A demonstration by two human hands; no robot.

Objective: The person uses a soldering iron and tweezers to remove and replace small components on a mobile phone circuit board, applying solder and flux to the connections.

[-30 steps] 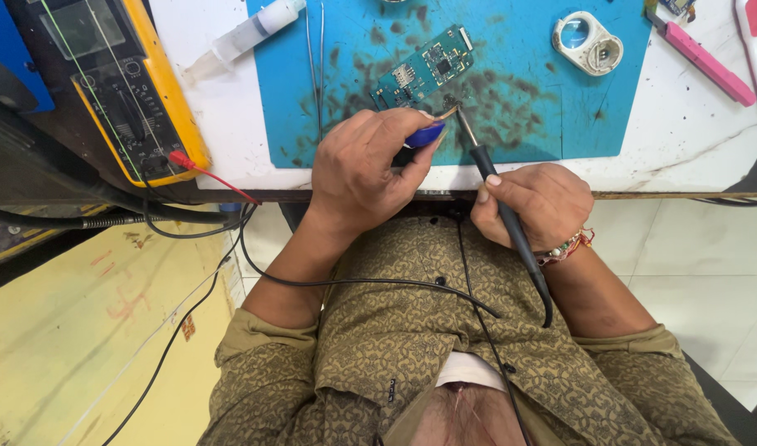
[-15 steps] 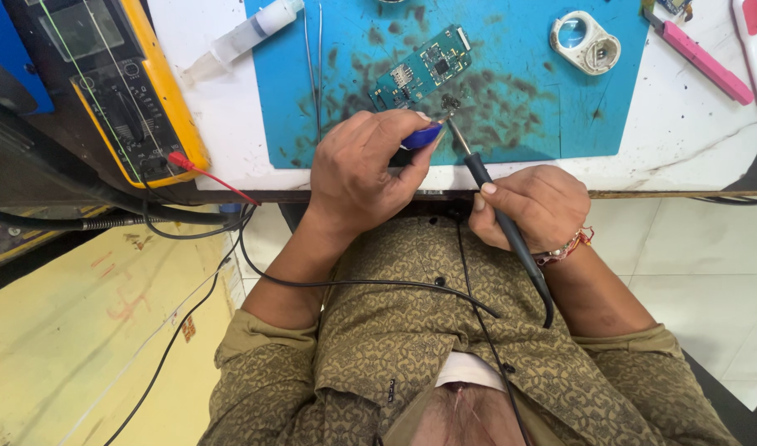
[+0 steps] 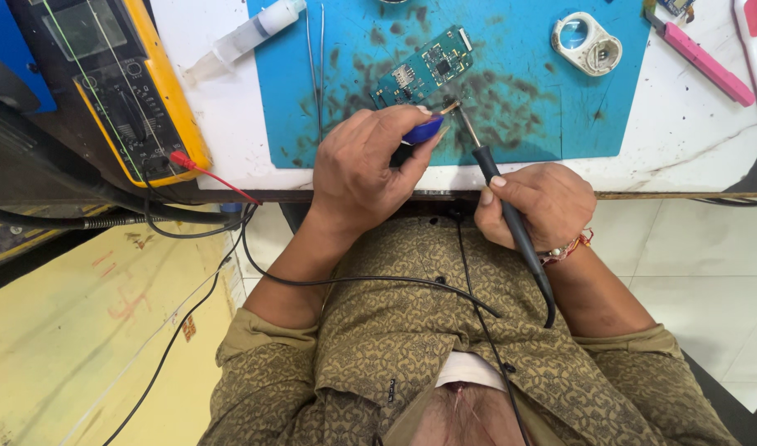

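Observation:
My left hand (image 3: 366,165) is closed around a small blue-handled tool (image 3: 421,130), whose tip meets the iron's tip just below a green circuit board (image 3: 424,73). My right hand (image 3: 535,202) grips a black soldering iron (image 3: 498,190) like a pen, its metal tip pointing up toward the board's lower edge. The board lies tilted on a stained blue work mat (image 3: 510,124). Both hands hover over the table's front edge, close together.
A yellow multimeter (image 3: 114,91) with a red probe lead sits at the left. A syringe (image 3: 246,37) and tweezers (image 3: 316,66) lie on the mat's left side. At the right are a white ring-shaped part (image 3: 586,45) and a pink-handled tool (image 3: 696,56). Black cables cross my lap.
The soldering iron's tip and the blue tool have edged up and left, closer to the board. Both hands have otherwise stayed in place.

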